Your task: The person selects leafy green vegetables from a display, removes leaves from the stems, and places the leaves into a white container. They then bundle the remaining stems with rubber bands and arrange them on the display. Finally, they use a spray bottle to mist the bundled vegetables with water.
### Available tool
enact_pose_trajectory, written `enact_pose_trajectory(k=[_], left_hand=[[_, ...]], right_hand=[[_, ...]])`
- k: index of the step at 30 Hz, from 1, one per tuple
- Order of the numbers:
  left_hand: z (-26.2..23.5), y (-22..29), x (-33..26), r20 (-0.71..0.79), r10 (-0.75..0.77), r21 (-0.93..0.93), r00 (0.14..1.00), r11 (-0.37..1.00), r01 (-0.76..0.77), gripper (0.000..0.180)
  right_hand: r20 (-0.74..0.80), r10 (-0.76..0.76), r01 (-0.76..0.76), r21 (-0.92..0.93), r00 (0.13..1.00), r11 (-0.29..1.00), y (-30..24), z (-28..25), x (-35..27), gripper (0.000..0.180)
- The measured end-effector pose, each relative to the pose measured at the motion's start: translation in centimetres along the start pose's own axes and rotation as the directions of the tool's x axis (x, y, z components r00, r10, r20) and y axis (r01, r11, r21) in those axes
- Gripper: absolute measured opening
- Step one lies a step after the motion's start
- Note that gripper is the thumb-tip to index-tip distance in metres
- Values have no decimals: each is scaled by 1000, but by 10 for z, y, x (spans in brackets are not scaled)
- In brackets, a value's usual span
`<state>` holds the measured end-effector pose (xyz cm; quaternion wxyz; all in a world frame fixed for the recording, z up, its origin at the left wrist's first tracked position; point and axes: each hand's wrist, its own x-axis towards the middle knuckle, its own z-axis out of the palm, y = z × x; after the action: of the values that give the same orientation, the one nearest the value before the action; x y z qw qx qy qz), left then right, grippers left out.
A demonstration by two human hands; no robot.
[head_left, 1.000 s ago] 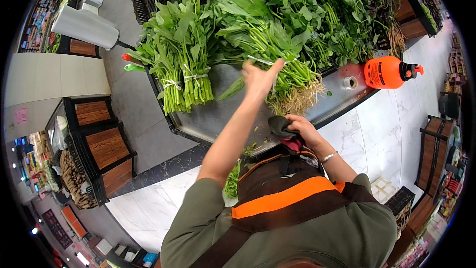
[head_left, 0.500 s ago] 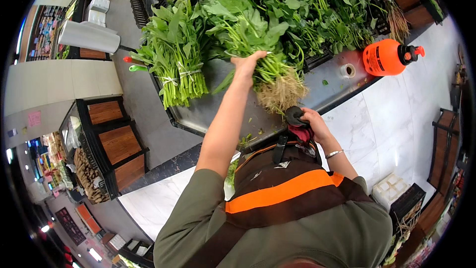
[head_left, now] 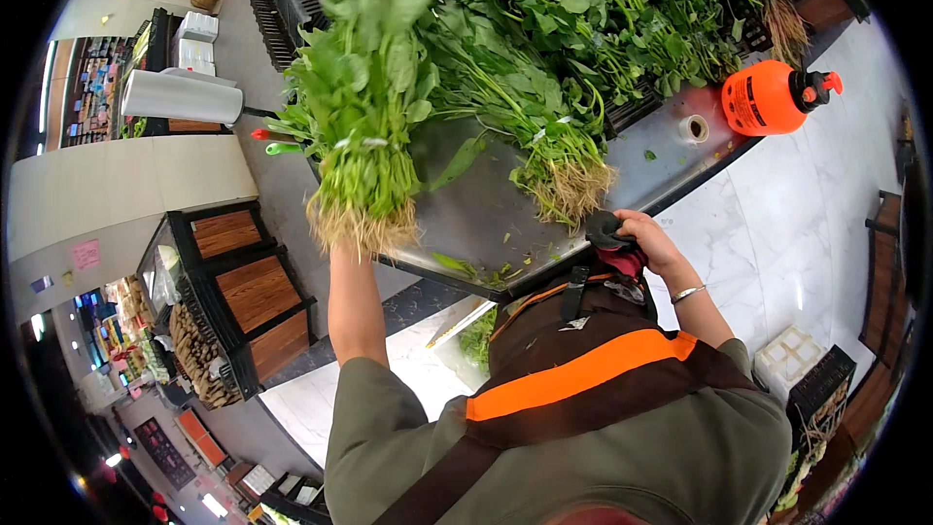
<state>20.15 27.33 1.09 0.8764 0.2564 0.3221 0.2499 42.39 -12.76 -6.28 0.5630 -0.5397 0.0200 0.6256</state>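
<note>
To the left end of the desk (head_left: 478, 214) moves the rooted bunch (head_left: 367, 180), hiding the left grip (closed or not, I cannot tell); right grip (head_left: 652, 241) clamps dark cloth (head_left: 604, 228); support near the white tie (head_left: 363, 143) should limit splaying.

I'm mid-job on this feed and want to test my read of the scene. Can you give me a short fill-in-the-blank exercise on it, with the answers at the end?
1. The left forearm reaches behind a leafy bundle bound with a ____ tie.
2. A dark cloth is gripped by the person's ____ hand.
3. In the picture, the small roll sits to the ____ of the pump bottle.
4. The brown apron carries a broad band coloured ____.

Missing words: white; right; left; orange.
</note>
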Motion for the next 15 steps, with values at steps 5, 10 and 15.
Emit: enact_pose_trajectory(k=[5, 10, 15], left_hand=[[-13, 1, -58, -15, 199, 4, 980, 980, -199, 42], [-35, 23, -95, -81, 352, 127, 933, 932, -340, 50], [-84, 86, -67, -162, 412, 505, 897, 815, -283, 59]], right_hand=[[-11, 17, -18, -70, 1000, 997, 5, 3, 15, 29], [28, 53, -50, -105, 998, 993, 12, 12, 25, 26], [-17, 58, -59, -65, 998, 996, 7, 30, 21, 23]])
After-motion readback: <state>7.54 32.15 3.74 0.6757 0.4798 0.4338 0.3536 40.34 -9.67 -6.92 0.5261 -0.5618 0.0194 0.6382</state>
